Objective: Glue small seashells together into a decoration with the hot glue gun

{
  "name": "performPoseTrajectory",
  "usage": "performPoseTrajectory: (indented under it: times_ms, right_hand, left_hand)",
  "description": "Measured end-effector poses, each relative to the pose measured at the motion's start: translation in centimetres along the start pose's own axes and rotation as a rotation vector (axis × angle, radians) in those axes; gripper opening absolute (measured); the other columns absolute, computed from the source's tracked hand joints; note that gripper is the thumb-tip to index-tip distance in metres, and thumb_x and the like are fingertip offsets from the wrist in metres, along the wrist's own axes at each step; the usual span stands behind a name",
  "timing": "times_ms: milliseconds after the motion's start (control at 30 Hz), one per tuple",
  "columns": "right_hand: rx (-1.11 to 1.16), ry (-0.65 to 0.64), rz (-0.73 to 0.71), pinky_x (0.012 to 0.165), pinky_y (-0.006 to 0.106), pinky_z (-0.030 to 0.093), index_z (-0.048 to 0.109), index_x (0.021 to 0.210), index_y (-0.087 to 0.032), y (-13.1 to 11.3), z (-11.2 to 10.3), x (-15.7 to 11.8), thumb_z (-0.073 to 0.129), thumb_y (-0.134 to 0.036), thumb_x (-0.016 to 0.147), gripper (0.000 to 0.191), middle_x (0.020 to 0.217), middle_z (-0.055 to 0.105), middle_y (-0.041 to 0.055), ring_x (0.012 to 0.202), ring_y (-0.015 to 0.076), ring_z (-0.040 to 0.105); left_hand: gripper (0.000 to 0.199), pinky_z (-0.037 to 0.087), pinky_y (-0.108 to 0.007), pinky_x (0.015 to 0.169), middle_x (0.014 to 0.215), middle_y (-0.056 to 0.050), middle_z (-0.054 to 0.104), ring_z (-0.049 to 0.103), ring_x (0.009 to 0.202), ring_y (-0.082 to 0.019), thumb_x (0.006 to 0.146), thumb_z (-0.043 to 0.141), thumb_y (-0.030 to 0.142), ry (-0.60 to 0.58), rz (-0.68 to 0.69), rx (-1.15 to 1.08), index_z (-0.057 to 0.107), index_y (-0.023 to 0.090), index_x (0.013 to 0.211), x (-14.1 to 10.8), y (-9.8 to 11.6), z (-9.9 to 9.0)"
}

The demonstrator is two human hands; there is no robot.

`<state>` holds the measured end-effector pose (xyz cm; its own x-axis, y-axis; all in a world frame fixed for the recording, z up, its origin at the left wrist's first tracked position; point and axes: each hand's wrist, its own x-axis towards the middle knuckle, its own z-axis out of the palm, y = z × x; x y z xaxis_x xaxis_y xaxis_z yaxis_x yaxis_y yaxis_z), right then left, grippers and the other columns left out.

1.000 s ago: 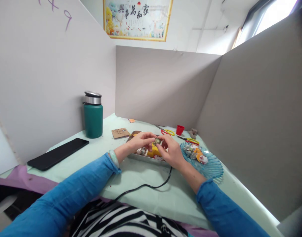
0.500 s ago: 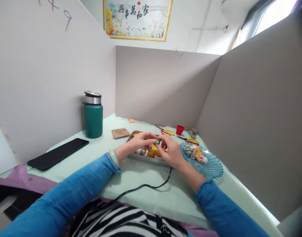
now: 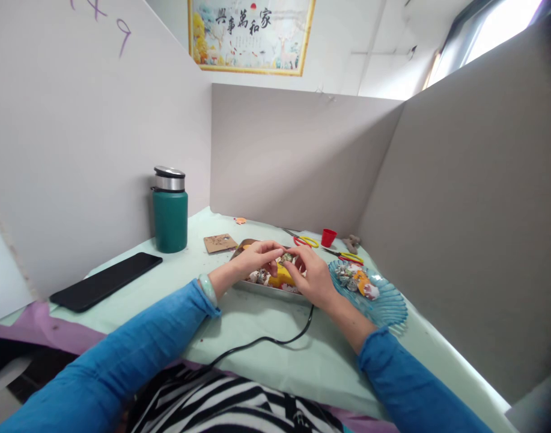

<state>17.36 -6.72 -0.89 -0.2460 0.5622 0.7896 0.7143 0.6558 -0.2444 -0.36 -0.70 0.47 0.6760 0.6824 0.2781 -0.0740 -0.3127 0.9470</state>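
Above a metal tray (image 3: 266, 290), both hands meet around a small greenish, shiny piece (image 3: 286, 257). My right hand (image 3: 312, 278) pinches this piece between thumb and fingers. My left hand (image 3: 257, 257) has its thumb and fingertips closed together at the piece's left side; what lies between those fingertips is too small to make out. Under the hands, the tray holds a yellow item (image 3: 282, 276) and several small white and patterned pieces (image 3: 259, 276). A pale green bangle circles my left wrist.
A blue glass plate (image 3: 392, 304) with wrapped pieces lies right. Behind are two pairs of scissors (image 3: 306, 242) (image 3: 350, 258), a red cup (image 3: 328, 237) and a brown card (image 3: 220, 243). A green bottle (image 3: 170, 219) and black phone (image 3: 108, 281) are left; a black cable (image 3: 266, 339) runs in front.
My left fingertips have shifted slightly up and away from the greenish piece, which now shows more between the hands. The right hand has barely moved.
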Motion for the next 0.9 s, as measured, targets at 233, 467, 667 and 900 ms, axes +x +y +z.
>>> performPoseTrajectory:
  times_ms: [233, 467, 667, 900]
  right_hand:
    - [0.058, -0.001, 0.003, 0.063, 0.028, 0.044, 0.054, 0.103, -0.019, 0.03, -0.18, 0.03, 0.048, -0.027, 0.088, 0.019, 0.086, 0.057, 0.0047, 0.067, 0.0138, 0.053]
    - [0.082, -0.01, 0.005, 0.062, 0.028, 0.044, 0.054, 0.101, -0.02, -0.24, -0.28, 0.1, 0.049, -0.027, 0.087, 0.017, 0.087, 0.056, 0.0043, 0.066, 0.0133, 0.053]
    - [0.068, -0.027, 0.021, 0.063, 0.028, 0.044, 0.054, 0.104, -0.02, -0.07, -0.13, 0.0, 0.05, -0.026, 0.086, 0.02, 0.089, 0.057, 0.0047, 0.067, 0.0138, 0.054]
    - [0.057, -0.034, 0.027, 0.063, 0.028, 0.044, 0.054, 0.104, -0.02, -0.03, -0.08, 0.0, 0.051, -0.025, 0.085, 0.02, 0.089, 0.058, 0.0043, 0.067, 0.0134, 0.054]
  left_hand:
    - [0.039, 0.044, -0.021, 0.054, 0.061, 0.0, 0.059, 0.059, 0.054, -0.011, 0.076, 0.062, 0.043, -0.025, 0.019, -0.079, 0.056, 0.012, 0.099, 0.23, -0.56, -0.32]
    - [0.037, 0.041, -0.02, 0.051, 0.058, 0.0, 0.058, 0.058, 0.052, -0.011, 0.073, 0.066, 0.038, -0.013, 0.029, -0.028, 0.056, 0.011, 0.095, 0.22, -0.3, -0.17]
    - [0.033, 0.039, -0.02, 0.051, 0.058, 0.0, 0.057, 0.056, 0.053, -0.01, 0.073, 0.066, 0.037, 0.021, 0.024, -0.006, 0.057, 0.011, 0.092, 0.21, -0.19, -0.11]
    - [0.035, 0.038, -0.019, 0.05, 0.059, 0.0, 0.057, 0.056, 0.053, -0.01, 0.074, 0.064, 0.039, 0.019, 0.017, 0.0, 0.056, 0.011, 0.093, 0.09, -0.09, -0.08]
